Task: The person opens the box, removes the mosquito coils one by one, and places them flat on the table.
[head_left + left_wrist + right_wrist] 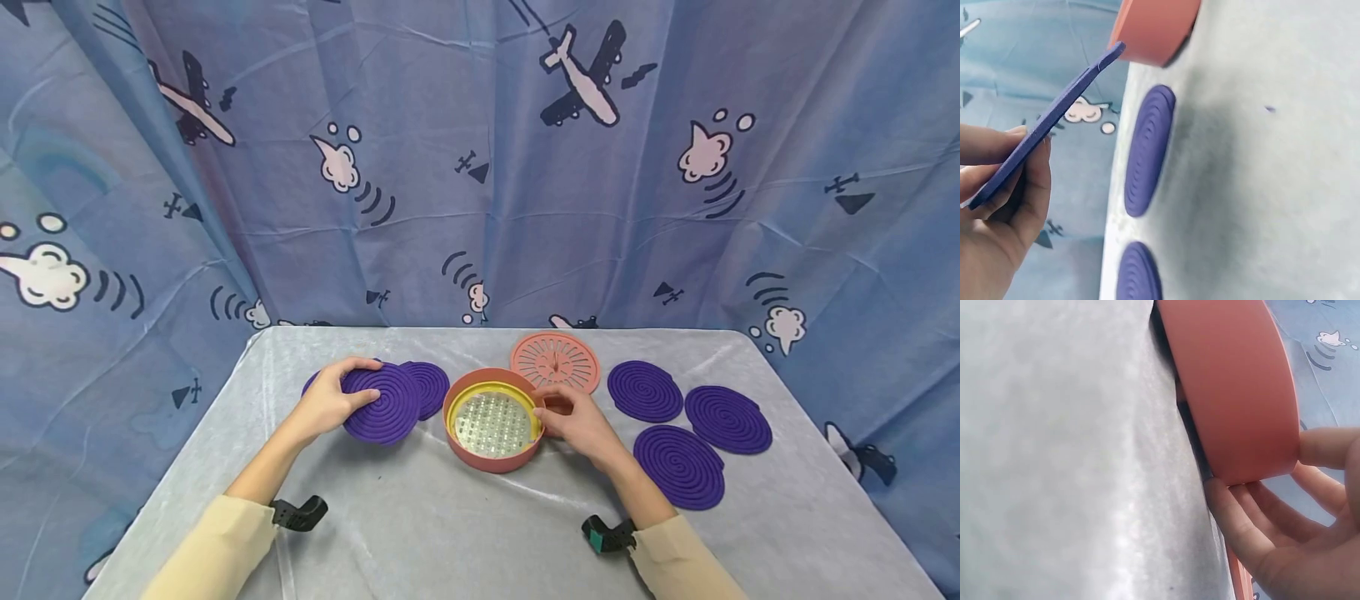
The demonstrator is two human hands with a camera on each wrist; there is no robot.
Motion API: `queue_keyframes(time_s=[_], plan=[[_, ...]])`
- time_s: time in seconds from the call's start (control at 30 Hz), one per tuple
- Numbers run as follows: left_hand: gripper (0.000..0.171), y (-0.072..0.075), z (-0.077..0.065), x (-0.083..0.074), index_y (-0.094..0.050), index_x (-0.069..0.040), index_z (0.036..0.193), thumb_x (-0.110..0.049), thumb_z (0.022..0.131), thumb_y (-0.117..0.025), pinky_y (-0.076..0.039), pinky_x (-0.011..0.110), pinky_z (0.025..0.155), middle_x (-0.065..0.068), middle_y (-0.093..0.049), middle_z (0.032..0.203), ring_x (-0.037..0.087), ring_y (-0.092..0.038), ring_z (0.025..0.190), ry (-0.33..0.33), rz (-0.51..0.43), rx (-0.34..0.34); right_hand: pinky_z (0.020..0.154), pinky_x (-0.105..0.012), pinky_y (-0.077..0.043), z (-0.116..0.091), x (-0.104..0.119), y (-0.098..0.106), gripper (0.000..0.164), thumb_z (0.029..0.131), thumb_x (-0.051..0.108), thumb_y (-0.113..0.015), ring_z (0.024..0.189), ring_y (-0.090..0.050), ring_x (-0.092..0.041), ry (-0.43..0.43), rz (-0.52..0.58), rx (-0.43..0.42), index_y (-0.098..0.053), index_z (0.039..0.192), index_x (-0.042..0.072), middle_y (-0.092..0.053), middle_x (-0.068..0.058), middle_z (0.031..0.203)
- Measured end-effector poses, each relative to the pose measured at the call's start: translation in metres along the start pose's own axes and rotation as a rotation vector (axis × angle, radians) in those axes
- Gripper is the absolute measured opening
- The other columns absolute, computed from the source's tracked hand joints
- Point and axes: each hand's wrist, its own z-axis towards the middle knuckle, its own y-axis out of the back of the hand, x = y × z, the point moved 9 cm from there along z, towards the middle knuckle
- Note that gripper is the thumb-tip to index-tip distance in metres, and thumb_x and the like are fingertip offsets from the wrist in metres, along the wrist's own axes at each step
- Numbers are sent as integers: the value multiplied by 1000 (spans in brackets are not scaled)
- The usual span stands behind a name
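Observation:
My left hand [336,398] pinches a purple spiral mosquito coil [386,408], thumb on its near face and fingers behind. In the left wrist view the coil [1054,119] is seen edge-on, tilted and raised over the table. Below it lie two more purple coils, one [1149,150] beside the round box and another [1138,275] partly cut off. My right hand [573,423] grips the right side of the round orange box [491,463], thumb at its rim and fingers round the outer wall [1241,394]. A yellow ring [450,414] and a pale mesh [491,425] show inside.
Behind the box lies an orange slotted lid [555,360] with a small upright piece at its middle. Three purple coils lie to the right: one [645,392] near the lid, one [727,419] farther right, one [678,467] near my right forearm. A patterned curtain [420,167] hangs behind the table.

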Motion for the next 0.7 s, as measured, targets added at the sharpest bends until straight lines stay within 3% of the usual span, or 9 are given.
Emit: queue_keyframes(time_s=[0.23, 0.7], plan=[[42, 3, -8, 23, -64, 0, 130, -6, 90, -75, -44, 45, 99, 22, -61, 132, 32, -59, 114, 45, 9, -24, 81, -30, -59, 0, -1, 1, 33, 95, 6, -70, 114, -61, -31, -5, -2, -1, -64, 127, 1, -63, -19, 127], [39, -1, -25, 57, -65, 1, 126, -6, 89, -75, -30, 56, 113, 25, -60, 132, 41, -47, 131, 121, 59, 6, 82, -29, -58, 1, -1, 1, 34, 95, 8, -71, 115, -62, -31, -7, -25, -8, -65, 128, 3, -63, -19, 129]])
